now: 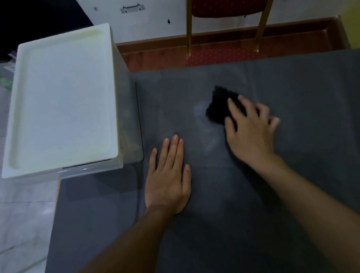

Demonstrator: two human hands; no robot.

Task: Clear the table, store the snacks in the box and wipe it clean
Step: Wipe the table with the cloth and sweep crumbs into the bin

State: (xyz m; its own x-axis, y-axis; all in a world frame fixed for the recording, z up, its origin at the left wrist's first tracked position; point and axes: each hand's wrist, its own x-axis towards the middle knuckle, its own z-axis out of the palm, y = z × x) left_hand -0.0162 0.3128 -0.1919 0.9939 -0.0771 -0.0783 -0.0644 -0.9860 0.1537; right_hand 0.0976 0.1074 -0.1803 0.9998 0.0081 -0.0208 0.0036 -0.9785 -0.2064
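Fingers (175,149) of your left hand (168,178) lie straight and close together, palm flat on the grey surface (300,182), holding nothing; the thumb sits slightly apart. Just right of them and farther out, your right hand (251,131) is blurred, its fingers (234,107) spread and lightly bent, pressing down on a black cloth (216,108) that pokes out past the fingertips. Left of your left fingers, the box (128,118) stands at the surface's far corner with its white lid (60,100) on. Beyond your right fingers, past the far edge, stands a red chair (223,58).
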